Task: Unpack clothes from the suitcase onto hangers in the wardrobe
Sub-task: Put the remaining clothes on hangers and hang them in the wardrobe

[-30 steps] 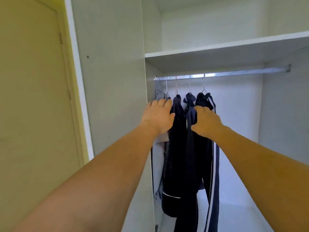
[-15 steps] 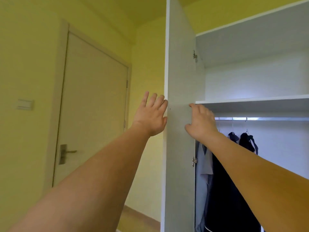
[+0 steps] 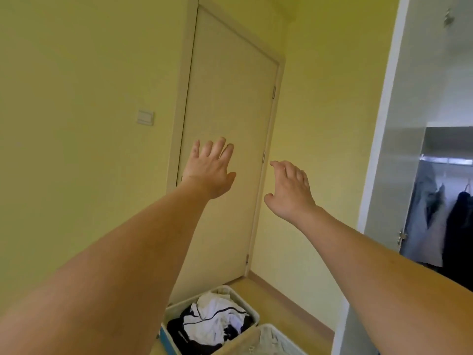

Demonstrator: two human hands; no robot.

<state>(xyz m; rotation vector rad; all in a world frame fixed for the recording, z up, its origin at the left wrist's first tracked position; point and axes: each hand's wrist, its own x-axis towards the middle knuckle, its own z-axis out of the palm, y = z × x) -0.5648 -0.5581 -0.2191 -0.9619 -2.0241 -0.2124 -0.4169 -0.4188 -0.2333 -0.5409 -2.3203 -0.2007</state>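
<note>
Head view: both hands are empty with fingers loosely spread, the left hand (image 3: 210,172) and right hand (image 3: 289,190) raised before the cream closed door (image 3: 230,124). This looks like the step between garments. Next calls for reaching down to the pale open suitcase (image 3: 252,315) on the floor, its black-and-white crumpled clothes (image 3: 215,321) heaped without a clear long axis. The white wardrobe (image 3: 391,149) stands right, dark hung garments (image 3: 460,226) inside.
</note>
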